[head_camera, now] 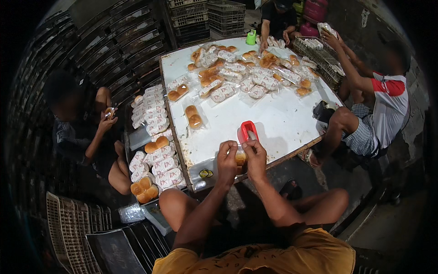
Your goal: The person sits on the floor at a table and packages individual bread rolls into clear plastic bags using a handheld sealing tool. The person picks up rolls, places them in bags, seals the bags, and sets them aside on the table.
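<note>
Close to the near edge of the white table (219,128), my left hand (226,162) and my right hand (256,160) pinch the top of a clear plastic bag from either side. A browned bread roll (241,159) shows between them, partly covered by my fingers. Just beyond my fingertips stands a red tape dispenser (244,132) with a pale roll of tape inside. Left of my left hand, a flat sheet of clear plastic packaging (202,174) with a yellow printed mark lies at the table corner. A bagged bread (193,116) rests farther up on the left.
Many bagged breads (236,73) cover the table's far half, near a green tape dispenser (251,37). Paper-wrapped breads (160,157) fill a lower surface on the left. Three people sit around the table, handling breads. Plastic crates (318,54) stand at the right; more crates (78,226) sit lower left.
</note>
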`<state>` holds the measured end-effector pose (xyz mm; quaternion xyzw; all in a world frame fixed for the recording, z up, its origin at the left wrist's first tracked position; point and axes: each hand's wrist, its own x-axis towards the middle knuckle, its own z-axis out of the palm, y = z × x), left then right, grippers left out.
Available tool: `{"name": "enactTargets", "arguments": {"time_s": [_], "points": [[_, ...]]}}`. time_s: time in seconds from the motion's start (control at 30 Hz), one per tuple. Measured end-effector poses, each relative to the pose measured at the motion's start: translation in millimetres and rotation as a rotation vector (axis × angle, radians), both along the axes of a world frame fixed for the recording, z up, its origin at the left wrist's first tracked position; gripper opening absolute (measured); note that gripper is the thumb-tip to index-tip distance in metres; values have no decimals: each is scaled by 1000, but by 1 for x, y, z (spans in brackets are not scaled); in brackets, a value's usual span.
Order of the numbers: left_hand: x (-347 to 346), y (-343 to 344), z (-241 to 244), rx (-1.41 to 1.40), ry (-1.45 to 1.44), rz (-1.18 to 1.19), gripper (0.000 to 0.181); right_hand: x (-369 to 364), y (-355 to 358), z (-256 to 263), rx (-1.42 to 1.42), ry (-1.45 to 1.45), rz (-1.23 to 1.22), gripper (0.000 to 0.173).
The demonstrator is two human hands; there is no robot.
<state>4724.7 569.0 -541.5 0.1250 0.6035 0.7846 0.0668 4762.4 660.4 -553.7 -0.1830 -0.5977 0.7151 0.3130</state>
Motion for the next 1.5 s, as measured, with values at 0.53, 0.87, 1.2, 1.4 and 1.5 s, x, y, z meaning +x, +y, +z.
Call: {"name": "enactTargets", "arguments": {"time_s": [0.53,0.87,1.2,1.4,1.5], "points": [[2,1,18,32,101,67,23,41,117,-78,159,-573,411,32],[9,-1,25,-152,88,71,28,56,68,-14,405,-375,225,18],[11,9,8,-250,405,76,24,20,28,15,-13,-192,191,10],[7,0,13,-229,507,-62,27,21,42,3,-271,-219,342,14],[13,-1,22,-210,470,-110,25,20,41,0,-167,-196,241,15]]}}
